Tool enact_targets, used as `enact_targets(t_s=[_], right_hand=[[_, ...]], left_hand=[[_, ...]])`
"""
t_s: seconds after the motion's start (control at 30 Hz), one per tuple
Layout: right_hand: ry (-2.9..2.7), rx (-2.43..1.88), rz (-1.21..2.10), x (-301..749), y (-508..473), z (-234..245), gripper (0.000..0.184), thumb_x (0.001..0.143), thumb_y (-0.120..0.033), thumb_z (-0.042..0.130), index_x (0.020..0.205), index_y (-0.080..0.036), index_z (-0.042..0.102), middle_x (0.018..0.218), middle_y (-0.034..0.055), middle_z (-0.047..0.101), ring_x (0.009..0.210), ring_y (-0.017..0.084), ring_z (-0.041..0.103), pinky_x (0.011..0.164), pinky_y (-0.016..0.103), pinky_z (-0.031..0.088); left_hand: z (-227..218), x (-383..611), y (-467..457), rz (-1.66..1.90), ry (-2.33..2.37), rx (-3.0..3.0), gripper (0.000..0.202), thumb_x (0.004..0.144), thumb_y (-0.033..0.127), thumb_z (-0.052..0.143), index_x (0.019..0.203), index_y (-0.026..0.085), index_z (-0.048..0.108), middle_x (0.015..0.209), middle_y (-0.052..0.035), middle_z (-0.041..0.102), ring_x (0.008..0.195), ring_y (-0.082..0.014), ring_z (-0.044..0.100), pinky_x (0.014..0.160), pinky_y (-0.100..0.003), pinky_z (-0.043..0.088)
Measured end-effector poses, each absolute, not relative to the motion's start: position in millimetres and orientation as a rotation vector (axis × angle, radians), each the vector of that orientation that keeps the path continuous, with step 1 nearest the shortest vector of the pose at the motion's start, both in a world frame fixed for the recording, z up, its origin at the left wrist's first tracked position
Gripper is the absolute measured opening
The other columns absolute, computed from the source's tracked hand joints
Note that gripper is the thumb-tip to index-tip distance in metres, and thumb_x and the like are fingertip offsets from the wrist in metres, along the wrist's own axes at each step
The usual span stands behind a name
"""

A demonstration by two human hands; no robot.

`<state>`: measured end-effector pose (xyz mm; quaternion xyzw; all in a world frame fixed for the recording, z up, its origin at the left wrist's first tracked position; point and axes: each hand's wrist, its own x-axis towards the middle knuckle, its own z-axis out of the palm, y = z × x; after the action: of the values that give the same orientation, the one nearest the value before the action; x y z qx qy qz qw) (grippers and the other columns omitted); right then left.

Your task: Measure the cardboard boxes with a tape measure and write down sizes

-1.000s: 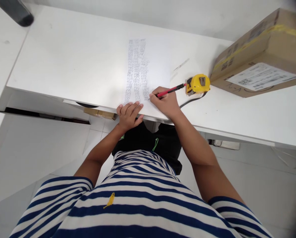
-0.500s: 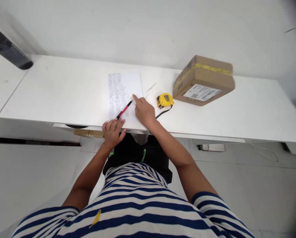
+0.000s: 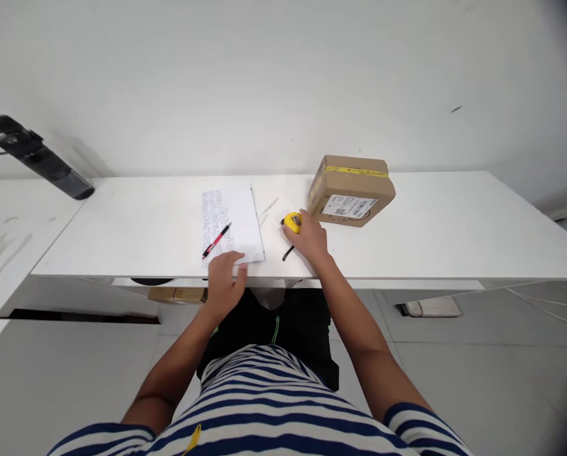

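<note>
Fingers (image 3: 297,232) (right hand (image 3: 312,242)) curled, gripping tape measure (image 3: 292,220)

Plain office or home-study workspace, seen from above. A long white surface (image 3: 430,240) stands against a bare white wall (image 3: 264,82) over a pale tiled floor (image 3: 478,367). Desk work is shown by a sheet of paper (image 3: 238,212) filled with dense handwriting, with a red pen (image 3: 216,240) lying across it. Beside the sheet lie a yellow tape measure (image 3: 293,221) and a sealed cardboard parcel (image 3: 352,190) bearing a printed shipping label and yellow tape. A second white top adjoins at far left, below a dark mounted device (image 3: 46,161) whose kind cannot be told. A white fitting (image 3: 428,308) sits under the surface.
</note>
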<state>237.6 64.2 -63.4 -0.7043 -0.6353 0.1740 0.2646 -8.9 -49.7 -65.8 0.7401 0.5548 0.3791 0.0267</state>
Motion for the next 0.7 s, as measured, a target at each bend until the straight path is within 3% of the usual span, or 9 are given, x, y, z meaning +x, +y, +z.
enact_targets(t_s=[0.1,0.2,0.3,0.37,0.43,0.5,0.6,0.7], right_hand=[[-1.604,-1.739,0.501,241,54,-66,0.073,0.085,-0.049,0.064,0.148,-0.016,0.051,0.145,0.0203,0.066,0.132,0.037,0.063,0.113,0.055,0.049],[-1.355,-1.561,0.555,254,39,-72,0.073,0.081,-0.054,0.067,0.144,-0.02,0.051,0.144,0.0185,0.066,0.129,0.033,0.066,0.111,0.051,0.053],[-0.989,-1.328,0.638,278,26,-73,0.088,0.078,-0.056,0.067,0.153,-0.023,0.037,0.137,0.0158,0.068,0.121,0.028,0.07,0.098,0.045,0.06],[-0.762,-1.151,0.716,302,25,-68,0.089,0.078,-0.057,0.06,0.156,-0.027,0.03,0.131,0.0124,0.068,0.111,0.025,0.074,0.086,0.04,0.062],[-0.613,-0.994,0.831,330,29,-61,0.077,0.081,-0.063,0.049,0.148,-0.027,0.042,0.125,0.0111,0.069,0.102,0.024,0.074,0.076,0.036,0.061],[-0.56,-0.887,0.947,357,35,-53,0.068,0.081,-0.068,0.039,0.13,-0.024,0.058,0.12,0.0115,0.07,0.098,0.023,0.072,0.068,0.033,0.059],[-0.605,-0.872,1.074,382,41,-43,0.061,0.077,-0.068,0.043,0.113,-0.023,0.065,0.11,0.0119,0.073,0.093,0.023,0.069,0.063,0.031,0.056],[-0.692,-0.947,1.232,380,33,-38,0.061,0.076,-0.068,0.049,0.113,-0.022,0.064,0.101,0.0125,0.075,0.085,0.024,0.067,0.059,0.032,0.054]], left_hand=[[-56,24,-38,0.729,1.41,2.557,0.033,0.102,0.035,0.051,0.124,0.021,0.071,0.127,-0.0109,0.078,0.12,-0.0267,0.071,0.105,-0.046,0.052],[-42,62,-12,0.447,1.347,2.617,0.032,0.1,0.027,0.05,0.122,0.021,0.073,0.133,-0.0101,0.076,0.125,-0.0291,0.069,0.103,-0.048,0.052],[-19,96,34,0.311,1.402,2.575,0.032,0.098,0.029,0.052,0.12,0.019,0.074,0.129,-0.0139,0.077,0.123,-0.0345,0.069,0.1,-0.052,0.055],[-1,117,72,0.436,1.444,2.51,0.042,0.1,0.036,0.051,0.134,0.018,0.068,0.139,-0.0179,0.072,0.127,-0.0379,0.067,0.105,-0.057,0.053],[12,137,108,0.641,1.417,2.403,0.061,0.097,0.046,0.057,0.151,0.019,0.056,0.159,-0.0197,0.056,0.146,-0.0411,0.053,0.115,-0.06,0.046],[18,154,134,0.704,1.274,2.165,0.083,0.094,0.057,0.06,0.164,0.016,0.039,0.169,-0.0235,0.043,0.154,-0.0395,0.046,0.115,-0.056,0.049],[16,166,147,0.633,1.051,1.804,0.089,0.097,0.067,0.05,0.169,0.02,0.026,0.167,-0.0258,0.046,0.144,-0.0368,0.059,0.1,-0.053,0.058],[5,153,130,0.659,0.96,1.722,0.086,0.097,0.071,0.047,0.168,0.025,0.029,0.164,-0.0219,0.051,0.139,-0.0333,0.064,0.1,-0.051,0.059]])
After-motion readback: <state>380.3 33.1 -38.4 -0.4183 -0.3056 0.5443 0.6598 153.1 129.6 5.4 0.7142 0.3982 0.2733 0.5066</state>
